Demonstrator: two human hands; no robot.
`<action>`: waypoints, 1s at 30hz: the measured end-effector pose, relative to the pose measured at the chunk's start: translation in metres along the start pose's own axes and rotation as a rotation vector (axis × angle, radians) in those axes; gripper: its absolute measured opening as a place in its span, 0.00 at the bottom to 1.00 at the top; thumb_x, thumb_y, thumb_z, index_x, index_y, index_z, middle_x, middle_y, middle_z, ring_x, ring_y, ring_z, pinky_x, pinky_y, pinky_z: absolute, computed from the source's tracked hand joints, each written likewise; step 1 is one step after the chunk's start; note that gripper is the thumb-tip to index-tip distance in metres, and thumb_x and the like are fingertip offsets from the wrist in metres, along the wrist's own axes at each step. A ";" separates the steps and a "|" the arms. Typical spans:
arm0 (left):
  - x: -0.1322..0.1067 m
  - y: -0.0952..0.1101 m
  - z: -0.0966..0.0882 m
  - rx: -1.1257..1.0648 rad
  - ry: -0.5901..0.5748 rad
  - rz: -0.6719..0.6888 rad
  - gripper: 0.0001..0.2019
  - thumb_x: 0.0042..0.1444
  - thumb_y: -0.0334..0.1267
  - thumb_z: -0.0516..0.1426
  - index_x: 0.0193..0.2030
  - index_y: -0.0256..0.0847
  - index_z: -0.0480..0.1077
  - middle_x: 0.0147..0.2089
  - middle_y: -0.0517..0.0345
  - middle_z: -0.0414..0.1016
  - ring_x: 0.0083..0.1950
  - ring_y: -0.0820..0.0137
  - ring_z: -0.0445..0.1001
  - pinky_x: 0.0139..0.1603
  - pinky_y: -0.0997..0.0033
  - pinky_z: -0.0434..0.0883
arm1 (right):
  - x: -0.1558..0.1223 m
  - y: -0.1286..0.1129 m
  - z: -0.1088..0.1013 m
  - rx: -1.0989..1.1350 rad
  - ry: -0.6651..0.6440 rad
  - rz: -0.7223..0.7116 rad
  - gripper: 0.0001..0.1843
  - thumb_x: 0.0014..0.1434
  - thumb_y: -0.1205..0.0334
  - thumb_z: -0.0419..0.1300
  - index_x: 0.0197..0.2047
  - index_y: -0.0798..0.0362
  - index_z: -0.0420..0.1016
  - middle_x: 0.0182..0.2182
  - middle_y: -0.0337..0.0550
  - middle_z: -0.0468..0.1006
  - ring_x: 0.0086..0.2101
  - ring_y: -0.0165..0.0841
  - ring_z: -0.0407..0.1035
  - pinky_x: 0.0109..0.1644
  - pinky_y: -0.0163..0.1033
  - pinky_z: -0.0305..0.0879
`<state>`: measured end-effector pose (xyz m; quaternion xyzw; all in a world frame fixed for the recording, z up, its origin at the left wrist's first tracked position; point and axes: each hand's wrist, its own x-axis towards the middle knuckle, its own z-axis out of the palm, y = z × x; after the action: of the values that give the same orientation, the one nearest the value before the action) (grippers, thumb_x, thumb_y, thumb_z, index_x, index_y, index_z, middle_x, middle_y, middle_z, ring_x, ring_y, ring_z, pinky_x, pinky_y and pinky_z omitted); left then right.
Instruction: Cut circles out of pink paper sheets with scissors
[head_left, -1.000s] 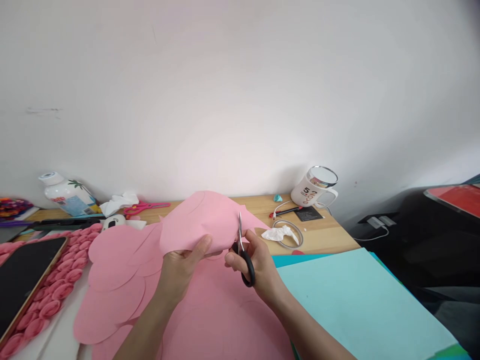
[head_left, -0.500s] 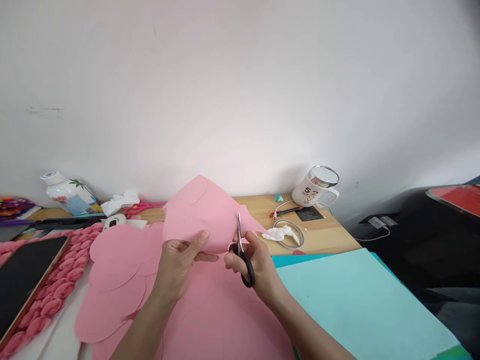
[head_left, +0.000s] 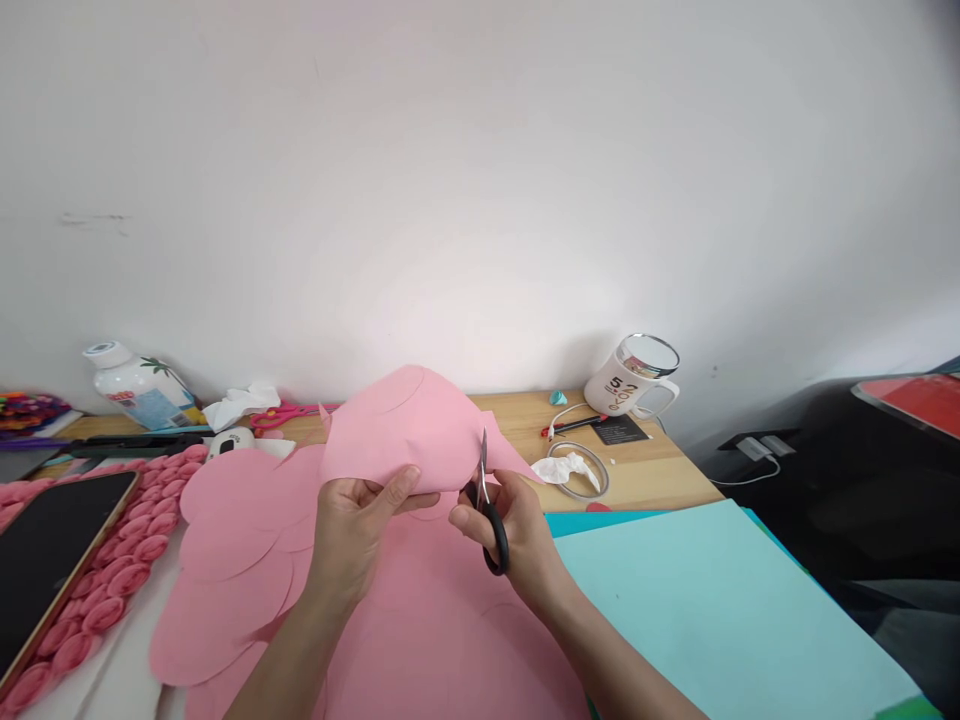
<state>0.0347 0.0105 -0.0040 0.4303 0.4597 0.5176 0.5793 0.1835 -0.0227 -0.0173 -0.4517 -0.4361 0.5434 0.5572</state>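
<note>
My left hand (head_left: 360, 525) pinches the lower edge of a pink paper sheet (head_left: 405, 430), thumb on top and fingers beneath. A faint curved line runs across the sheet's upper part. My right hand (head_left: 517, 530) has its fingers through the black handles of a pair of scissors (head_left: 495, 540). Their blades point up and away at the sheet's right edge, with a narrow pink strip standing off to the right of them. Rounded pink paper cutouts (head_left: 232, 550) lie overlapping left of my left hand. More pink paper (head_left: 450, 620) spreads flat below both hands.
Light blue sheets (head_left: 720, 610) lie at right. Behind them are a white mug (head_left: 630, 378), a ring-shaped coil (head_left: 592, 465) and crumpled tissue (head_left: 562, 468). At left are a phone (head_left: 56, 560), pink braided mat (head_left: 142, 550), white bottle (head_left: 142, 385) and pink scissors (head_left: 281, 414).
The held sheet has tipped and its top edge sits lower and rounder. The scissor blades have shifted slightly right along its edge. Both hands keep their grips.
</note>
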 end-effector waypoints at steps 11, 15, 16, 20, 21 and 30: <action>0.000 0.000 -0.001 -0.010 -0.041 0.006 0.10 0.44 0.41 0.65 0.26 0.35 0.78 0.25 0.54 0.80 0.30 0.59 0.79 0.40 0.56 0.77 | -0.001 0.001 0.000 -0.021 0.007 -0.006 0.20 0.43 0.58 0.69 0.26 0.52 0.59 0.20 0.33 0.65 0.22 0.26 0.54 0.22 0.31 0.51; 0.001 0.001 -0.001 -0.039 -0.060 0.004 0.09 0.44 0.40 0.65 0.26 0.35 0.78 0.25 0.56 0.80 0.31 0.60 0.79 0.39 0.59 0.78 | -0.002 0.002 0.000 -0.044 0.006 -0.003 0.17 0.44 0.59 0.68 0.27 0.53 0.61 0.20 0.33 0.65 0.22 0.26 0.55 0.23 0.31 0.51; 0.001 0.002 -0.001 -0.041 -0.060 0.003 0.08 0.43 0.40 0.66 0.25 0.35 0.77 0.25 0.57 0.80 0.30 0.61 0.79 0.39 0.60 0.78 | -0.002 0.002 0.000 -0.049 0.009 0.001 0.17 0.44 0.59 0.68 0.28 0.53 0.62 0.21 0.33 0.65 0.23 0.26 0.56 0.23 0.31 0.51; 0.001 0.003 -0.001 -0.036 -0.057 0.001 0.08 0.43 0.39 0.66 0.23 0.36 0.77 0.23 0.59 0.79 0.29 0.64 0.79 0.38 0.62 0.79 | -0.002 0.001 0.000 -0.061 0.021 0.011 0.17 0.44 0.59 0.68 0.28 0.53 0.62 0.20 0.33 0.66 0.23 0.26 0.57 0.23 0.31 0.53; 0.001 0.003 -0.001 -0.036 -0.060 0.004 0.08 0.43 0.39 0.66 0.24 0.36 0.77 0.24 0.59 0.79 0.29 0.64 0.79 0.37 0.63 0.79 | -0.002 0.001 0.001 -0.063 0.022 0.009 0.17 0.43 0.59 0.68 0.28 0.53 0.62 0.20 0.33 0.66 0.23 0.27 0.57 0.23 0.31 0.53; 0.004 0.002 -0.005 -0.006 -0.033 0.013 0.10 0.42 0.40 0.66 0.19 0.36 0.76 0.21 0.60 0.77 0.28 0.65 0.78 0.37 0.64 0.78 | -0.003 0.002 0.000 -0.082 0.024 0.031 0.16 0.43 0.58 0.67 0.29 0.54 0.64 0.20 0.34 0.66 0.22 0.28 0.61 0.23 0.32 0.56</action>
<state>0.0293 0.0149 -0.0034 0.4401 0.4457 0.5156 0.5847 0.1829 -0.0257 -0.0187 -0.4872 -0.4442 0.5285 0.5348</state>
